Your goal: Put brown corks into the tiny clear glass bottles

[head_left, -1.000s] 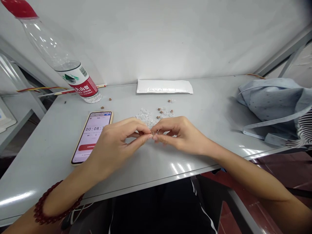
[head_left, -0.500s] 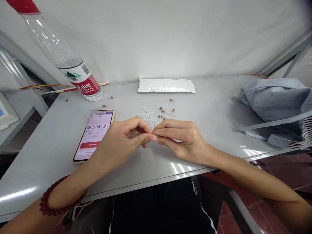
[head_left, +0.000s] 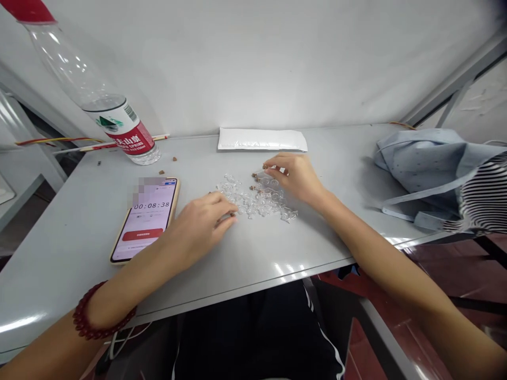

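Observation:
My right hand (head_left: 295,175) is at the back of a scatter of tiny clear glass bottles (head_left: 265,205). Its thumb and forefinger pinch a tiny corked bottle (head_left: 265,167), whose brown cork shows at the fingertips; the glass part is mostly hidden. Several other corked bottles (head_left: 253,188) lie just below and left of that hand. At the left edge of the scatter, my left hand (head_left: 204,219) rests low over the table, fingers curled towards the thumb. A small brownish spot shows between its fingertips, too small to name.
A phone (head_left: 144,221) showing a running timer lies left of my left hand. Two loose brown corks (head_left: 161,172) sit behind it, near a water bottle (head_left: 132,138). A white packet (head_left: 261,140) lies along the wall. On the right is a blue cloth bag (head_left: 423,169).
My hands, fingertips together before, have separated. The right moved back and away to the corked bottles; the left drew slightly left. The glass bottles between them are now uncovered.

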The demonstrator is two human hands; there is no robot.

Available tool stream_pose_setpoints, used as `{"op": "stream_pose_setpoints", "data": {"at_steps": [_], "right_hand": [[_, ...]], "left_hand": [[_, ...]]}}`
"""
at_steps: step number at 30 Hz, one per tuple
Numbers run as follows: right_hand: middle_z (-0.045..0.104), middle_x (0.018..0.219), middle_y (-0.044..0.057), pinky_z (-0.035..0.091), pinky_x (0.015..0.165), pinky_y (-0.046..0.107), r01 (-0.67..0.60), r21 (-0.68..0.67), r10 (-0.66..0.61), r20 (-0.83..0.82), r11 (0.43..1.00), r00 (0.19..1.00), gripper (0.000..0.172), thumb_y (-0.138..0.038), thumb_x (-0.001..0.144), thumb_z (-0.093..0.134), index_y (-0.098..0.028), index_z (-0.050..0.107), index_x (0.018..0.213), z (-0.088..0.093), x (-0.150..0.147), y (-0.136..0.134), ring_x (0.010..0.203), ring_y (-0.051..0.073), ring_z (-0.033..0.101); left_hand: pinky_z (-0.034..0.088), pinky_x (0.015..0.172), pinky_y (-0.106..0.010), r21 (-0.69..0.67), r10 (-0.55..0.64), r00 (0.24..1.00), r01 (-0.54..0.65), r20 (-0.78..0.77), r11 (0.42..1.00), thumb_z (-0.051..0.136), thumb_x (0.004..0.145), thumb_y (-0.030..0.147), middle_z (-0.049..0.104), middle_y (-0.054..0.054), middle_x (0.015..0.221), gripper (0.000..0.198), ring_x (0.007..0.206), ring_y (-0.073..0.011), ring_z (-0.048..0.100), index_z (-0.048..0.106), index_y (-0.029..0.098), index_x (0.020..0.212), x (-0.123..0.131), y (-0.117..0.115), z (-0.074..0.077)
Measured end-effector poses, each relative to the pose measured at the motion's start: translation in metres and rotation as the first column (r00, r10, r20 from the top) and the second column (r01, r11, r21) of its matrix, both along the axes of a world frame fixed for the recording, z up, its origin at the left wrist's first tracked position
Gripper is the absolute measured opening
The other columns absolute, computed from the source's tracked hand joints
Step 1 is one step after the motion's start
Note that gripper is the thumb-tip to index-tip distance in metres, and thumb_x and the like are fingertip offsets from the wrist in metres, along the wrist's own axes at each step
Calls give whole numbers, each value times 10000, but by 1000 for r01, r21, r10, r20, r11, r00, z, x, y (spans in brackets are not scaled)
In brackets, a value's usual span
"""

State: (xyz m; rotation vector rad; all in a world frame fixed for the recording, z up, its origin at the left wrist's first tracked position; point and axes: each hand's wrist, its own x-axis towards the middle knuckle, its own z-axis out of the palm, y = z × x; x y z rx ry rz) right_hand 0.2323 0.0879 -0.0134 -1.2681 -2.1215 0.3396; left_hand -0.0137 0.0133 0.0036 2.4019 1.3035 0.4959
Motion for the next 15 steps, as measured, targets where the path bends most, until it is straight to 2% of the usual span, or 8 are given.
{"op": "stream_pose_setpoints", "data": {"at_steps": [2,5,7,9,10,12,15], "right_hand": [[738,972,87,488,739,339,-6,-43,7,31,999,1000,179,-175,910,586,-153,755,964,-3,0,2,794,173,629],[732,1062,114,485,768,345,-32,-60,32,-3,998,999,203,-174,879,646,-124,730,1057,5,-6,-10,872,194,634],[727,1066,88,481,808,343,-185,-94,182,-39,978,983,180,-172,874,660,-145,726,1040,14,-10,-23,886,184,632],[726,992,59,476,834,341,-387,-204,396,5,899,918,141,-151,864,668,-166,731,990,22,-14,-35,907,189,623],[720,971,59,469,846,347,-440,-250,465,49,862,884,149,-129,865,659,-163,732,990,24,-15,-39,917,195,615],[704,969,79,450,879,365,-485,-311,544,140,818,827,201,-81,871,630,-142,733,1034,24,-18,-44,943,208,602],[674,996,103,416,905,381,-485,-303,557,232,821,798,243,-69,901,582,-130,727,1086,20,-21,-45,958,215,582]], "left_hand": [[503,766,-348,31,-49,998,51,-50,998,481,936,293,696,-66,952,263,789,-191,646,719,188,897,3,0,-9],[497,782,-362,55,-71,994,76,-78,996,413,968,236,669,-81,947,321,839,-206,644,700,174,838,4,-1,-17],[494,754,-354,60,-61,995,67,-84,996,398,971,225,662,-83,933,327,817,-206,634,693,173,841,4,-2,-19],[492,716,-341,66,-49,994,56,-97,996,396,964,225,661,-85,923,318,785,-202,624,686,171,847,3,-2,-20],[491,698,-337,71,-42,994,50,-102,996,395,957,225,661,-85,915,311,772,-201,621,682,169,851,3,-1,-19],[491,679,-336,76,-18,994,27,-106,997,398,940,223,664,-79,892,287,751,-199,622,669,165,870,3,-1,-17],[501,652,-327,38,18,997,-15,-77,999,441,900,238,673,-49,824,219,691,-185,621,646,174,862,2,-1,-10]]}}
